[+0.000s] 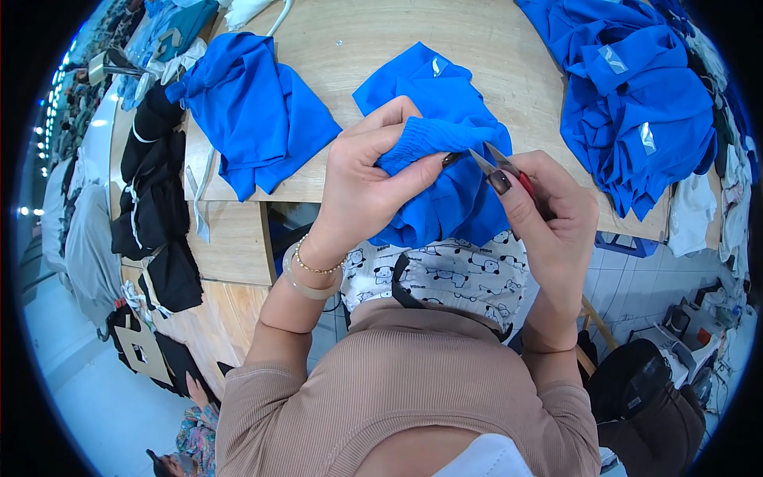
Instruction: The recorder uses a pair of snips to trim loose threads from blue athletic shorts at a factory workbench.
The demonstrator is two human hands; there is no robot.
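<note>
In front of me hangs a blue garment (445, 195) with a gathered elastic edge, partly on the table and partly over its front edge. My left hand (373, 171) pinches the gathered edge between thumb and fingers. Closed around red-handled thread snips (520, 176) is my right hand (552, 203). The snips' metal blades are parted and point at the fabric, close to my left thumb tip. Whether a thread lies between the blades is too small to tell.
A second blue garment (250, 119) lies on the wooden table (334, 56) to the left. Blue garments with shiny marks (636, 111) are heaped at the right. Black cloth bundles (155, 191) hang at the left edge. Another person (195, 433) is at lower left, and a dark chair (636, 381) stands at lower right.
</note>
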